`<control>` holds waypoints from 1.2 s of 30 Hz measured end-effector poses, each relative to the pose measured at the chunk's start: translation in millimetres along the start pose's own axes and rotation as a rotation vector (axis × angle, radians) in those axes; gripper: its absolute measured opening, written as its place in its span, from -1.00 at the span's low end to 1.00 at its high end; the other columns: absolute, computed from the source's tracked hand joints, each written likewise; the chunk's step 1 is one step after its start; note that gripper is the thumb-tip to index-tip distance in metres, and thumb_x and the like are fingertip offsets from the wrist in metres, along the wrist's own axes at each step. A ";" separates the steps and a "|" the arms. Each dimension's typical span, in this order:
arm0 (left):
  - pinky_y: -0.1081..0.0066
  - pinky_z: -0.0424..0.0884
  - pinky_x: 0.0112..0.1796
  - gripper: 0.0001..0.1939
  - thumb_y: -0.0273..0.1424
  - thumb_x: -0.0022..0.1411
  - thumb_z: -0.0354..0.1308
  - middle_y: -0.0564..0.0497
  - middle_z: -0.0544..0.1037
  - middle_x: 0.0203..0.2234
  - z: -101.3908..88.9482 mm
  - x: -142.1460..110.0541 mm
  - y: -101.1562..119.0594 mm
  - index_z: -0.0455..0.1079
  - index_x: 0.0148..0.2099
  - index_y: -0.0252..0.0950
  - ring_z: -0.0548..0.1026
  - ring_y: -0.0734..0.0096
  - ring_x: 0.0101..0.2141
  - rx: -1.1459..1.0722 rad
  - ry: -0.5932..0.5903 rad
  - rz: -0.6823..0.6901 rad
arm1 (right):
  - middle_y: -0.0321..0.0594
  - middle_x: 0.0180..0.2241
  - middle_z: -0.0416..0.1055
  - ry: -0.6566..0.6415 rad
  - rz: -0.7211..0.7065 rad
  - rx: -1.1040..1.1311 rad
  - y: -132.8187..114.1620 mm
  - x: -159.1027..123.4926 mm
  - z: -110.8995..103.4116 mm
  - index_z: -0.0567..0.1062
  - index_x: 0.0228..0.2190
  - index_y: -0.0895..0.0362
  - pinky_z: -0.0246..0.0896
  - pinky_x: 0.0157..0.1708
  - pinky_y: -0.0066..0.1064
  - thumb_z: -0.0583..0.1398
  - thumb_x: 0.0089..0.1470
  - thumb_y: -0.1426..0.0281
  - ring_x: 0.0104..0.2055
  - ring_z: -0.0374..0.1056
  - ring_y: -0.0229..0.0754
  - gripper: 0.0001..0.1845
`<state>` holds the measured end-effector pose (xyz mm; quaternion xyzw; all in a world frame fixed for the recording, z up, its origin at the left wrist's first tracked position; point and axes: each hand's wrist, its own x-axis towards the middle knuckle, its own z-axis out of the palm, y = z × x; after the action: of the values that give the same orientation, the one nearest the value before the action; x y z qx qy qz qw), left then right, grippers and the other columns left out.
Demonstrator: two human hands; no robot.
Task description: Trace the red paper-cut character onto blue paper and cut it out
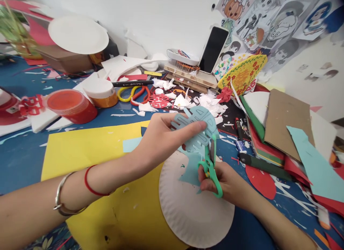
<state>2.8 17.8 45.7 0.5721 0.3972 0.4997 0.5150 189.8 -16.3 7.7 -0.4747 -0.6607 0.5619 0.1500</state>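
My left hand pinches a light-blue paper cutout with several slits, the thumb lying across its front. Green scissors are in my right hand, fingers curled at their handles. The scissor blades point up and touch the cutout's lower right edge. Beneath both hands lies a white paper plate with a fluted rim. A loose light-blue paper piece rests on the plate. Yellow paper spreads under the plate and my left forearm.
Red tub and orange-based jar stand at left. Red-and-yellow-handled scissors lie behind the hands amid white paper scraps. A phone leans at the back. Brown cardboard and a dark green marker are at right.
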 end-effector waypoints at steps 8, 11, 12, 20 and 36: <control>0.47 0.24 -0.58 -0.74 -0.34 0.07 0.23 0.13 0.38 -0.69 -7.4 4.0 2.2 0.34 -0.60 -0.28 0.30 0.52 -0.61 0.336 0.348 0.422 | -0.41 -0.66 0.07 -0.038 0.000 -0.005 -2.1 -2.9 -0.9 0.29 -0.60 0.17 -0.18 -0.60 -0.48 0.20 -0.21 -0.13 -0.58 -0.05 -0.36 -0.42; 0.50 0.18 -0.61 -0.65 -0.40 0.07 0.22 0.16 0.26 -0.75 -7.3 5.4 1.5 0.23 -0.68 -0.30 0.22 0.57 -0.65 0.354 0.258 0.440 | -0.41 -0.64 0.07 -0.049 0.001 0.049 -1.3 -3.3 -0.6 0.31 -0.58 0.17 -0.17 -0.59 -0.49 0.22 -0.21 -0.12 -0.57 -0.05 -0.36 -0.43; 0.51 0.15 -0.63 -0.63 -0.42 0.07 0.22 0.17 0.23 -0.76 -6.9 5.6 1.7 0.19 -0.69 -0.30 0.19 0.59 -0.66 0.349 0.223 0.451 | -0.41 -0.64 0.08 -0.051 -0.001 0.061 -1.0 -3.4 -0.6 0.31 -0.58 0.17 -0.15 -0.59 -0.49 0.22 -0.21 -0.11 -0.57 -0.05 -0.36 -0.43; 0.58 0.12 -0.66 -0.64 -0.44 0.06 0.22 0.18 0.22 -0.77 -6.1 6.3 4.5 0.21 -0.70 -0.34 0.17 0.64 -0.67 0.319 0.115 0.402 | -0.38 -0.64 0.13 -0.072 -0.015 0.141 0.7 -3.7 -2.2 0.33 -0.58 0.19 -0.08 -0.60 -0.51 0.25 -0.26 -0.11 -0.57 0.01 -0.36 -0.41; 0.67 0.16 -0.72 -0.67 -0.39 0.07 0.21 0.16 0.30 -0.76 -1.3 2.6 1.4 0.25 -0.65 -0.34 0.26 0.67 -0.71 0.238 -0.067 0.157 | -0.39 -0.62 0.12 -0.062 -0.104 0.210 1.1 -0.3 0.5 0.34 -0.54 0.19 -0.09 -0.59 -0.51 0.22 -0.20 -0.10 -0.57 0.01 -0.37 -0.44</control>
<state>1.9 20.3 47.5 0.6748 0.3902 0.4684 0.4159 190.1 -16.9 6.6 -0.4038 -0.6263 0.6339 0.2073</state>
